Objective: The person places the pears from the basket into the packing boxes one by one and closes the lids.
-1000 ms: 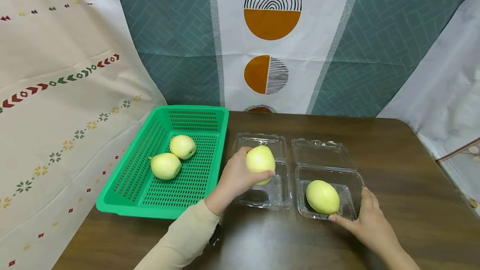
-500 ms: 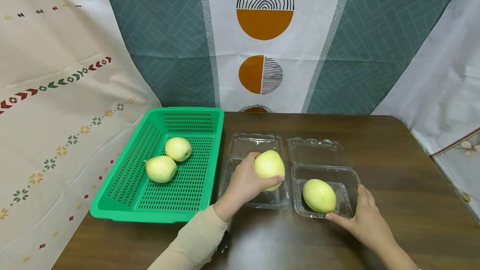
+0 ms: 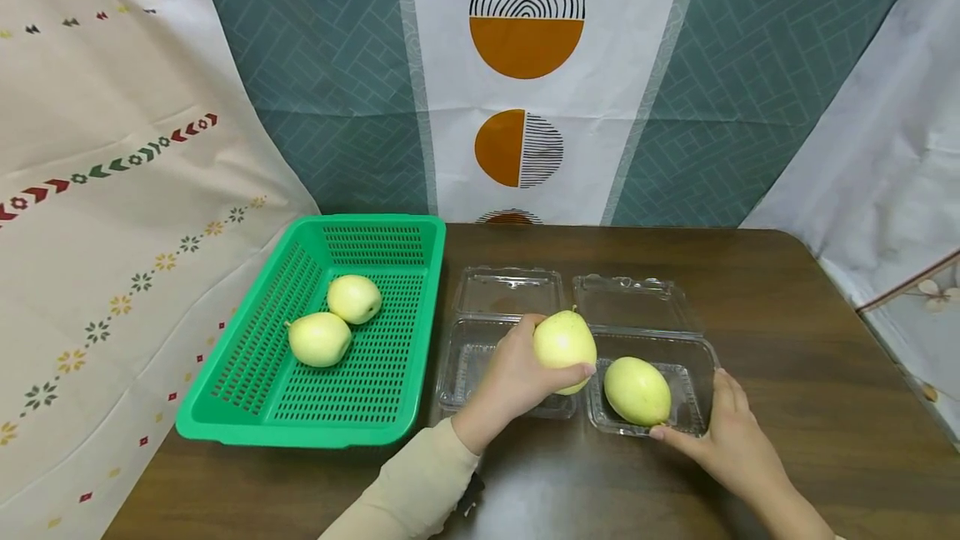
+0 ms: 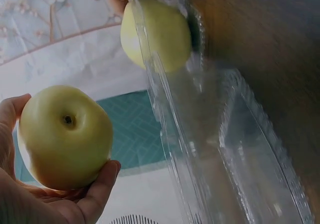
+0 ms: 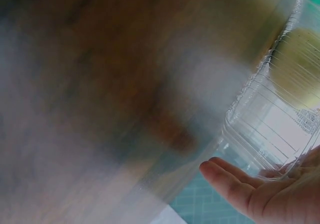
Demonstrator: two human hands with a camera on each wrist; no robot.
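Observation:
A pale yellow-green pear [image 3: 564, 347] is gripped in my left hand [image 3: 517, 373], raised over the inner edges of two clear plastic clamshell boxes. In the left wrist view, thumb and fingers wrap round this pear [image 4: 67, 139], its blossom end facing the camera. My right hand [image 3: 738, 436] holds the right-hand box [image 3: 693, 348] by its near right corner, thumb at the front rim and fingers along the side. Inside that box lies another pear [image 3: 637, 391]. The left-hand box [image 3: 467, 361] has its lid laid back and is partly hidden by the left hand.
A green plastic basket [image 3: 431, 315] stands left of the boxes, with one pear [image 3: 354, 299] touching another pear [image 3: 320, 339] in it. All rest on a dark wooden table [image 3: 787, 340]. Patterned cloths [image 3: 352, 65] hang behind and at the sides.
My left hand has carried its pear rightward from above the left box to the near left edge of the right box. The right hand keeps its hold; the head view has shifted slightly.

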